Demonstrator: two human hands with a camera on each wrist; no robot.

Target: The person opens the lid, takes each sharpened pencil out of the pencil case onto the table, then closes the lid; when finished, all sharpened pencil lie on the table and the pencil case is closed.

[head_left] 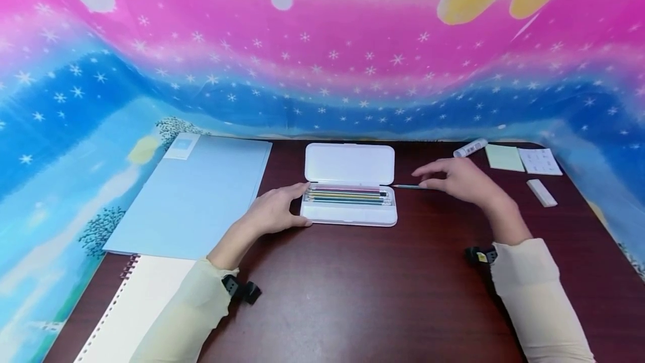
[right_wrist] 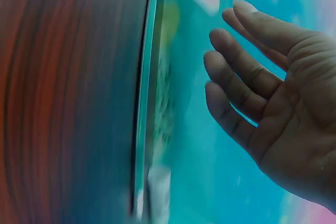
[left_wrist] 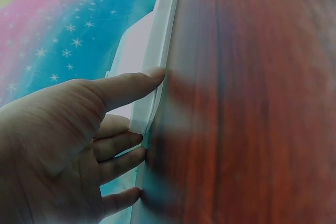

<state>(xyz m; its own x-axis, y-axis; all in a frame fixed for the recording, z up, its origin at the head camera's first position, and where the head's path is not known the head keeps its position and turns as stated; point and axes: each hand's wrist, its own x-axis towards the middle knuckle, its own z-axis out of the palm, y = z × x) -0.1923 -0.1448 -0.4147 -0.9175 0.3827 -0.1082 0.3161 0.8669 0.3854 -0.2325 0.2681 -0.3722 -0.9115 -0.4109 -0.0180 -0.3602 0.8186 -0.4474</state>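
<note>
Nearest me lies a spiral notebook point(head_left: 136, 307) at the table's point(head_left: 353, 296) front left edge, with a pale blue folder point(head_left: 196, 195) overlapping its far end. My left hand point(head_left: 274, 212) rests against the left end of the white pencil case point(head_left: 350, 214), thumb on its front rim and fingers straight along its side, steadying it so it won't slide. The case lies open, lid point(head_left: 349, 164) flat behind, with coloured pencils point(head_left: 347, 195) in a row inside. My right hand point(head_left: 461, 181) hovers just right of the case, fingers loose and spread, gripping nothing, over a single pencil point(head_left: 408, 186) lying on the table. Farther right sits a white eraser point(head_left: 541, 192), and beyond it a glue stick point(head_left: 470, 148), a green sticky pad point(head_left: 504, 158) and a white card point(head_left: 540, 161).
</note>
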